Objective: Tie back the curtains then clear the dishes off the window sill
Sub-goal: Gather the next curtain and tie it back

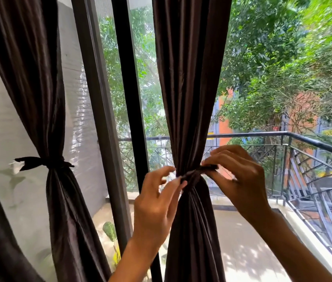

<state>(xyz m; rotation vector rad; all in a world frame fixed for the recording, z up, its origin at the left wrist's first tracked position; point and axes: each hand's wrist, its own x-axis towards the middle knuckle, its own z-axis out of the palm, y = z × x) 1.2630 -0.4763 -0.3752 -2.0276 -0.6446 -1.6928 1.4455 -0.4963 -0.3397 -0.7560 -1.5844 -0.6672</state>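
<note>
Both hands at middle curtain [189, 98]: right hand [240, 176] pinches tie-back [199, 172], left hand [157, 202] fingertips pinch its other end, mostly hidden. Sill, dishes out of view.

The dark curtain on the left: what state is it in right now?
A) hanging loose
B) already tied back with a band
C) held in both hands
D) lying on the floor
B: the left curtain is cinched by a knotted tie-back, while the left hand and right hand work on the tie around the middle curtain.
</note>
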